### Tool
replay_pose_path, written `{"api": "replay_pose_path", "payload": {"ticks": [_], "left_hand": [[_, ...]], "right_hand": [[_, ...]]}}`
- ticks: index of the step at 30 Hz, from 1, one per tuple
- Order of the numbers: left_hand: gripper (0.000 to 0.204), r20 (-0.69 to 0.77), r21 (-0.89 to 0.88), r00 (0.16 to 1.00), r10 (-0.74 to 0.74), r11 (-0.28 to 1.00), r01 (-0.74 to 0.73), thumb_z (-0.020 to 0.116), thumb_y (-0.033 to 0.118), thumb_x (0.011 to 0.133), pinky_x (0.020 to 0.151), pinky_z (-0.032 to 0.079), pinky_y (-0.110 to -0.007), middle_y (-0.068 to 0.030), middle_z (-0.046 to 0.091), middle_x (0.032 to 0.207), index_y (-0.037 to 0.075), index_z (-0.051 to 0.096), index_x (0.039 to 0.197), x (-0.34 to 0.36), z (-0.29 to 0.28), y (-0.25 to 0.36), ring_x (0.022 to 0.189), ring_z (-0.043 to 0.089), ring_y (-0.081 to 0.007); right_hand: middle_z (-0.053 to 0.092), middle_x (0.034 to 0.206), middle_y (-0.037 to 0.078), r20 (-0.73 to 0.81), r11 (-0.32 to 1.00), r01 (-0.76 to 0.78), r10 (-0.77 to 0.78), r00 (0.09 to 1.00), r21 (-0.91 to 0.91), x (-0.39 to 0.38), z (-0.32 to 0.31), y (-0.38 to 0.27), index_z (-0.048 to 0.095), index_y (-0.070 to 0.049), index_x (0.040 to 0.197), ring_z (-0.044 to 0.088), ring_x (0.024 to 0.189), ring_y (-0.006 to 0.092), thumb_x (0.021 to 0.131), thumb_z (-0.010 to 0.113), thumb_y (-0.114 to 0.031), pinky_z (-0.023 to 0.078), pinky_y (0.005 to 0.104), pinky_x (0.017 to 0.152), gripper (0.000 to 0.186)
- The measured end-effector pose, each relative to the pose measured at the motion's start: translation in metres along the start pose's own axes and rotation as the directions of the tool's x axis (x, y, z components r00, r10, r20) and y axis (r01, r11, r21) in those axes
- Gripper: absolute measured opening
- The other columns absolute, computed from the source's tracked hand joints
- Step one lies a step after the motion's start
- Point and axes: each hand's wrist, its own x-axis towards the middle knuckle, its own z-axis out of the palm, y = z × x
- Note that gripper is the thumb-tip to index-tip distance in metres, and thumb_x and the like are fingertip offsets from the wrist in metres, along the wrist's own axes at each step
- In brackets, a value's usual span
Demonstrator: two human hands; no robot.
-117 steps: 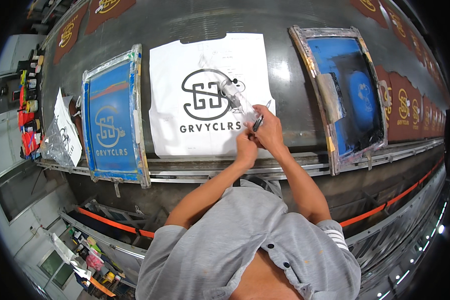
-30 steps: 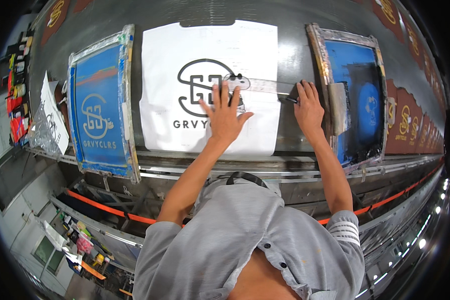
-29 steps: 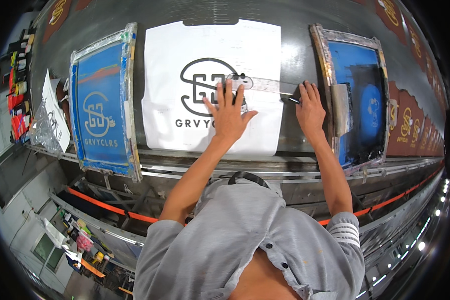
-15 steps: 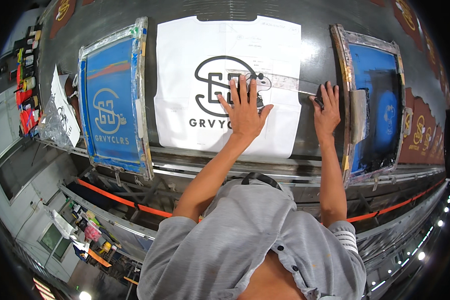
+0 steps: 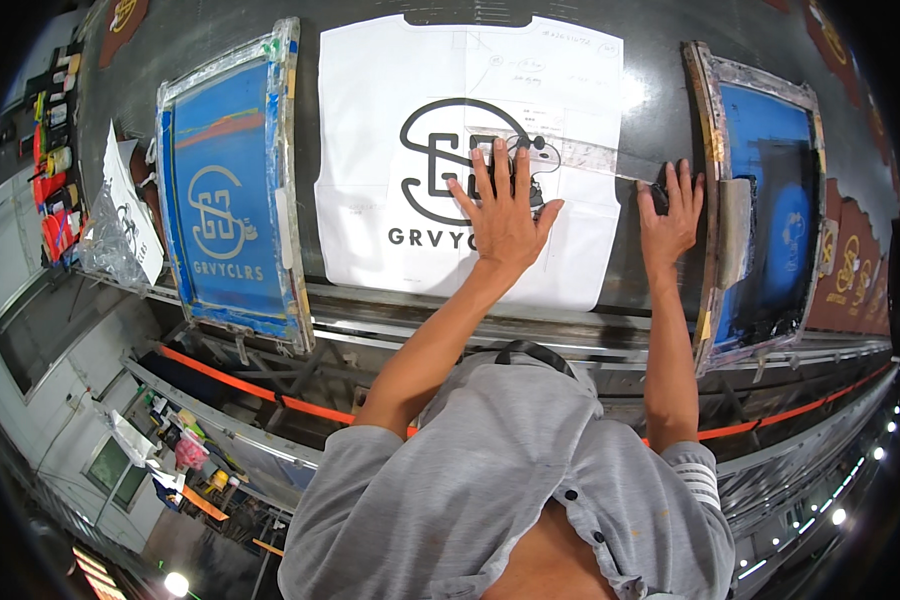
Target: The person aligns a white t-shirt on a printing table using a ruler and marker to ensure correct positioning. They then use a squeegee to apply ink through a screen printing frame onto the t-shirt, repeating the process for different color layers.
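Note:
My left hand [image 5: 508, 222] lies flat with its fingers spread on a large white paper sheet [image 5: 355, 140], covering part of the bold black logo [image 5: 417, 150] and the small cartoon figure beside it. A pale, see-through strip like a ruler [image 5: 600, 160] slants across the sheet from above my left fingertips toward the right. At its right end, past the paper's edge, my right hand [image 5: 673, 228] rests on the dark table. A small black object [image 5: 660, 198] is between its thumb and fingers; its kind is not clear.
Left of the sheet lies a framed blue printing screen [image 5: 210, 130] with the same logo. To the right is another framed blue screen [image 5: 792, 220], with dark ink and a squeegee-like block [image 5: 736, 235]. Brown printed pieces [image 5: 850, 260] lie beyond. A metal rail [image 5: 470, 318] borders the near table edge.
The whole view has shifted slightly, so the sheet and both hands appear a little farther right. Both hands keep their places relative to the sheet and strip.

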Motion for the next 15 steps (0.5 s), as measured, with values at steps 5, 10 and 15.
{"api": "replay_pose_path", "payload": {"ticks": [5, 10, 15], "left_hand": [[0.088, 0.000, 0.020, 1.000, -0.001, 1.000, 0.001, 0.051, 0.063, 0.095, 0.108, -0.008, -0.078, -0.0237, 0.014, 0.165, 0.003, 0.031, 0.157, 0.0000, 0.0016, -0.0002, 0.152, 0.000, -0.0490], [0.088, -0.005, 0.044, 1.000, -0.005, 0.999, 0.006, 0.050, 0.064, 0.095, 0.109, -0.008, -0.077, -0.0234, 0.015, 0.165, 0.004, 0.031, 0.157, -0.0013, 0.0019, -0.0002, 0.152, 0.001, -0.0490], [0.088, -0.024, 0.064, 1.000, -0.007, 0.998, 0.008, 0.054, 0.063, 0.094, 0.111, -0.006, -0.075, -0.0223, 0.016, 0.166, 0.005, 0.032, 0.157, 0.0009, 0.0018, 0.0026, 0.153, 0.005, -0.0465]], "right_hand": [[0.058, 0.144, 0.005, -0.002, 0.999, 0.000, 0.000, 1.000, -0.049, 0.0012, -0.0008, -0.0050, 0.070, -0.014, 0.127, 0.047, 0.138, 0.0369, 0.080, 0.081, -0.030, 0.046, 0.0421, 0.108, 0.051], [0.058, 0.144, 0.006, -0.002, 0.998, 0.022, -0.022, 1.000, -0.063, -0.0009, 0.0013, -0.0001, 0.070, -0.014, 0.126, 0.048, 0.137, 0.0368, 0.080, 0.081, -0.032, 0.047, 0.0422, 0.106, 0.051], [0.061, 0.140, 0.008, -0.033, 0.996, 0.024, -0.027, 0.999, -0.087, -0.0013, 0.0028, 0.0003, 0.071, -0.011, 0.123, 0.050, 0.134, 0.0380, 0.079, 0.082, -0.032, 0.048, 0.0430, 0.105, 0.050]]}}
